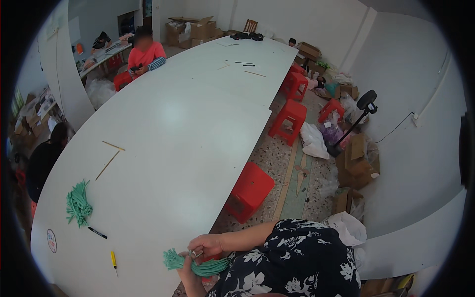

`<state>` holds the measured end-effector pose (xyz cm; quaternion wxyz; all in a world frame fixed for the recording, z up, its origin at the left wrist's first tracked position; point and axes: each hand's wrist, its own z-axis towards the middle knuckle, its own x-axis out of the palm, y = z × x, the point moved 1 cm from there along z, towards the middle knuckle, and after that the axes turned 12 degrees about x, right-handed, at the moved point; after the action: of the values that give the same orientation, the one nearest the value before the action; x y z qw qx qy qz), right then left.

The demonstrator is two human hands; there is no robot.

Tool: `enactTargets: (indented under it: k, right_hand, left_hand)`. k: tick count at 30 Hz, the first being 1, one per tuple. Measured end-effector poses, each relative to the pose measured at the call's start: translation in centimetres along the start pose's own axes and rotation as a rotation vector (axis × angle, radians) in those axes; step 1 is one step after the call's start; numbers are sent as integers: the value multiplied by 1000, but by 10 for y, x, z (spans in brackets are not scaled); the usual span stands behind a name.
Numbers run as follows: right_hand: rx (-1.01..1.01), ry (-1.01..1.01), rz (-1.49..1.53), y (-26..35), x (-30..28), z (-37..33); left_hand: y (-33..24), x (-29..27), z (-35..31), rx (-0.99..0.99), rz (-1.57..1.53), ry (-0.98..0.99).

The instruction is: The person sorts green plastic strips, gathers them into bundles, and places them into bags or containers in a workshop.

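A bundle of thin mint-green cords lies across the table's near edge and my lap, its tufted end over the tabletop. My left hand is closed around the bundle near that tufted end. Just above it, my right hand is closed with fingers and thumb pinched together at the cords; the exact strands between the fingertips are too small to make out. To the left on the table are a second pile of green cords, a black marker pen and a thin-shafted tool with a yellow handle.
The long white table stretches away, with thin brown sticks on it. Red stools stand along its right side. Cardboard boxes and bags line the right wall. A person in a pink top sits at the far left.
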<state>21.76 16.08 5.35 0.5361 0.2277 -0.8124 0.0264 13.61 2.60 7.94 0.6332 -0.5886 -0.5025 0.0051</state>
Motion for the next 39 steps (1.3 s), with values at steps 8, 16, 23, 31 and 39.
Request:
enactTargets:
  k: [8,16,23,31,39]
  right_hand:
    - [-187,-112,-141,5,-62,-155]
    - [-583,-224,-73,12,-222,-397]
    - [-808,-374,106,-28,-305,-556]
    - [-990,-687,402,-13,-332,-646]
    - [-923,-751,435,109,-432,-688]
  left_hand:
    - [83,115,-21,-239,44,240]
    - [248,340,-24,-587,213,619]
    - [363,502,-37,-855,358,980]
    - [460,555,-3,-862,340,749]
    - [510,622,121,-760,313,529]
